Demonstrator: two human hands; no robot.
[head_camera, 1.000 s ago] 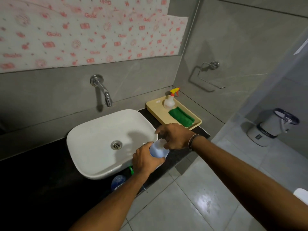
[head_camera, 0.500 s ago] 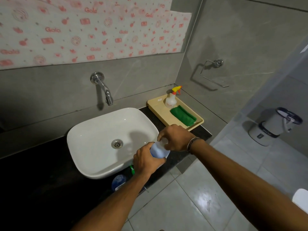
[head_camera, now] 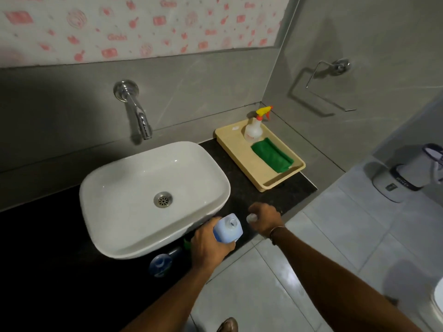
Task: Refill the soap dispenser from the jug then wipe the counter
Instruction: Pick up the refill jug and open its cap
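My left hand grips a pale blue jug upright at the front edge of the black counter; its round mouth is uncovered. Just to the right, my right hand holds the jug's small white cap a little apart from the jug. A dark soap dispenser with a blue top and a green part stands on the counter under the basin's front rim, left of my left hand. A folded green cloth lies in the beige tray.
A white basin fills the counter's middle under a wall tap. A spray bottle with a yellow trigger stands in the tray's back. A towel ring hangs on the right wall. A white bin stands on the tiled floor.
My right hand has come off the jug's top with the cap and moved right, leaving the mouth uncovered. The view has dropped and come closer to the counter.
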